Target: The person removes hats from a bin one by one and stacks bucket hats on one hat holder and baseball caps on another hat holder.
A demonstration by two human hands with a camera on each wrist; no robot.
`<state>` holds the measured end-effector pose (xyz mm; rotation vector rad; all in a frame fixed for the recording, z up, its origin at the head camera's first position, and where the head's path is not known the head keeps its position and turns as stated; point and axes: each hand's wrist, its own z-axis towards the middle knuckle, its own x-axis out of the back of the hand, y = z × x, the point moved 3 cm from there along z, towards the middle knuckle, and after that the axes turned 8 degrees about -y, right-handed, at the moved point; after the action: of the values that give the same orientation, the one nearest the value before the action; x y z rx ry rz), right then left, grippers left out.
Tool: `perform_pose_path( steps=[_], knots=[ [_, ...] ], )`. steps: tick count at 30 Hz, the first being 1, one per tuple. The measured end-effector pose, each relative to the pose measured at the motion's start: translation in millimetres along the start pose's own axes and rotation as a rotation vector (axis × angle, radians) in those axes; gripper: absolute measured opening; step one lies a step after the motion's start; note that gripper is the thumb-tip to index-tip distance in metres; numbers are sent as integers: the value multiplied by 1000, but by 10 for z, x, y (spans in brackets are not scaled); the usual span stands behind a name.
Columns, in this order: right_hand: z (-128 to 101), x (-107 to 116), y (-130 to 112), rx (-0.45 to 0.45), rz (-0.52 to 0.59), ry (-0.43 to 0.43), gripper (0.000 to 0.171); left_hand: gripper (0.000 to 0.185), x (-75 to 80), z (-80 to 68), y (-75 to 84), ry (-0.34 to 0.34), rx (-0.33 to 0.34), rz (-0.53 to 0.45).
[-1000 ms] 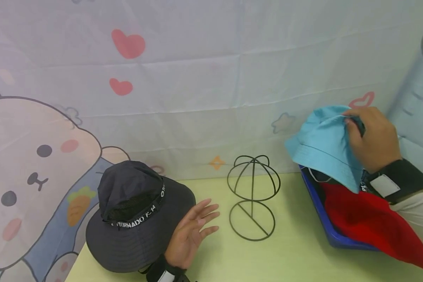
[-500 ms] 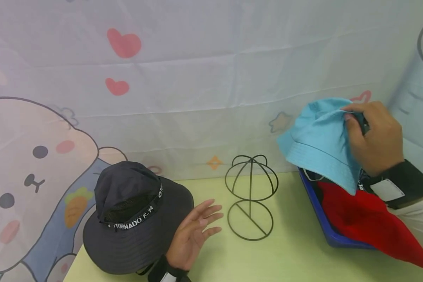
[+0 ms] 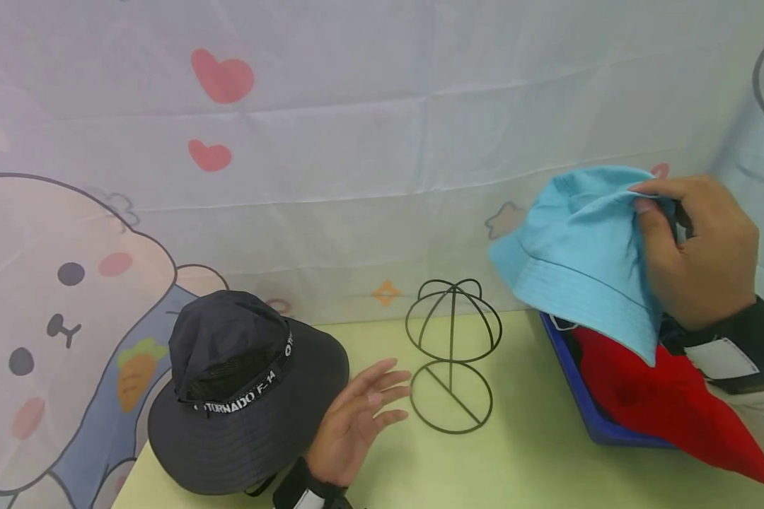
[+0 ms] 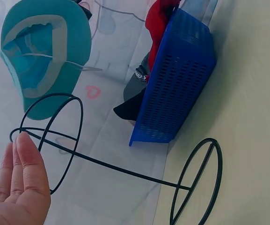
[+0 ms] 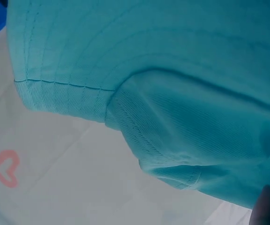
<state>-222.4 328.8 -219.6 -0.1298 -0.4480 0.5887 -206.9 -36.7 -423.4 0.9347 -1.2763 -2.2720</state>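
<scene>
In the head view my right hand (image 3: 703, 247) pinches the crown of a light blue bucket hat (image 3: 586, 247) between thumb and fingers, up over the basket. The left wrist view looks into its underside, where a pale inner band and a thin white cord show. My left hand (image 3: 356, 420) is held with fingers extended and holds nothing, between a dark grey bucket hat (image 3: 248, 424) and a black wire hat stand (image 3: 452, 360). The right wrist view is filled by the blue hat's stitched brim (image 5: 125, 51) and crown, with one fingertip (image 5: 265, 206) at the corner.
A blue plastic basket (image 4: 181, 70) stands on the right of the pale yellow table (image 3: 516, 474). A red cloth piece (image 3: 649, 396) hangs over its front side, with darker hats inside. Behind is a cartoon-print cloth backdrop (image 3: 356, 155).
My right hand has lifted the light blue hat a little higher above the basket, and the hat's brim has swung slightly left. The left hand has shifted slightly right, toward the wire stand.
</scene>
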Motion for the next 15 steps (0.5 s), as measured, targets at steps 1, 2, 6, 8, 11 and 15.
perform_pose_path(
  steps=[1,2,6,8,11,15],
  knots=[
    [-2,18,-30,14,3,4,26,50,-5,2,-6,3,1,-3],
    [-3,32,-61,27,4,11,27,50,-9,2,-11,6,0,-4],
    [-28,63,-181,69,27,46,31,49,-21,-9,-28,15,-3,-2],
    [-43,68,-240,79,50,66,32,49,-25,-11,-35,12,-11,-3],
    [-69,73,-336,92,93,102,33,49,-34,-7,-51,6,-19,-13],
    [-100,90,-476,119,144,137,37,49,-66,10,-63,1,-7,-23]
  ],
)
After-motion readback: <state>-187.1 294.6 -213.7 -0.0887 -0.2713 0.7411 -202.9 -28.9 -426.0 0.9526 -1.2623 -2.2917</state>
